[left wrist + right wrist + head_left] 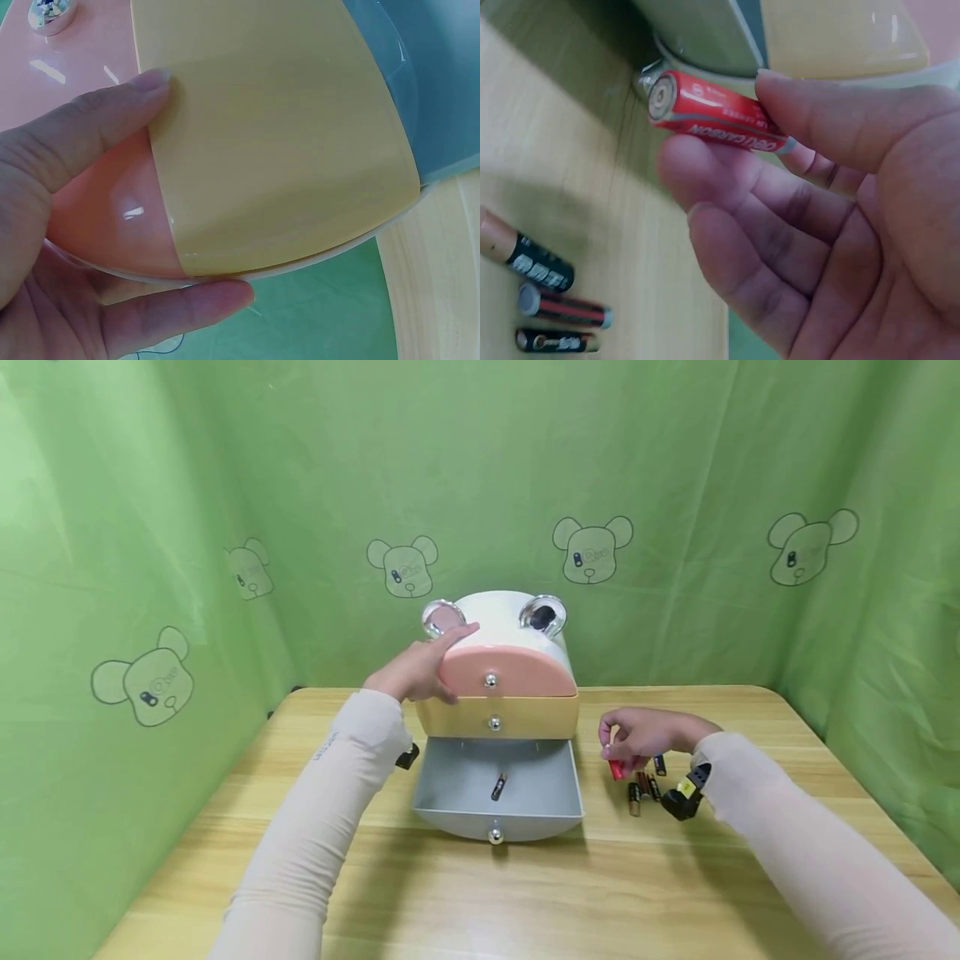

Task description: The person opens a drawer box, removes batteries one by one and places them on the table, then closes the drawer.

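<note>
A small cabinet [504, 618] with a white rounded top has a pink drawer [525, 672], a yellow drawer [536, 718] and a pulled-out grey drawer [536, 818]. One dark battery [498, 787] lies in the grey drawer. Against the cabinet's left side rests my left hand [415, 670], fingers fairly straight; in the left wrist view its thumb [105, 112] lies across the front by the pink and yellow seam. To the right of the cabinet, my right hand [648, 732] pinches a red battery [712, 112] between thumb and fingers.
Several batteries, among them a black-and-copper battery [634, 799], lie on the wooden table [510, 902] beneath my right hand. Two shiny ear-like rounds [543, 615] stand on the cabinet top. A green curtain [487, 460] surrounds the table's back and sides.
</note>
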`<move>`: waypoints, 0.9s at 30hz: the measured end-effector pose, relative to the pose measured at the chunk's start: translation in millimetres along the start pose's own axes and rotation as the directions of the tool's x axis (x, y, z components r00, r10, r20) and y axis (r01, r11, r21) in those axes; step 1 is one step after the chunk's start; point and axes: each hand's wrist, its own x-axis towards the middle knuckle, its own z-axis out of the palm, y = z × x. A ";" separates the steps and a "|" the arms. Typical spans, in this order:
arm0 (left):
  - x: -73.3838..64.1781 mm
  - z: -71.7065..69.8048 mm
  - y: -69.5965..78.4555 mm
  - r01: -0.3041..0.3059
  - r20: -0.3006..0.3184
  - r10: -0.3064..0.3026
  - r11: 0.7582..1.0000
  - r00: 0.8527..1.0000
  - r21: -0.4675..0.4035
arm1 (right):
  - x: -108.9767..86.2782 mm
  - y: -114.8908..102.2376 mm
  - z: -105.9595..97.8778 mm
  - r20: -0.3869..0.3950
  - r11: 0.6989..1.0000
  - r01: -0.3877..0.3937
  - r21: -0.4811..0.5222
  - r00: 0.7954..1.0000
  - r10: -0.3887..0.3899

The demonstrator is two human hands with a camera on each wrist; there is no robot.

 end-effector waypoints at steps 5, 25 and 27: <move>0.9 0.2 -0.7 -0.001 0.000 0.001 1.000 1.000 0.002 | -2.1 13.6 -3.2 -0.035 1.000 -0.017 -0.005 0.999 0.017; -0.3 0.5 -0.6 0.008 -0.002 -0.008 1.000 1.000 -0.003 | -18.1 52.3 -6.6 -0.071 0.999 -0.042 0.016 0.997 0.043; -0.6 0.4 -0.2 0.008 -0.004 -0.008 1.000 1.000 -0.002 | -19.7 54.9 -6.5 -0.076 0.998 -0.050 0.026 0.996 0.052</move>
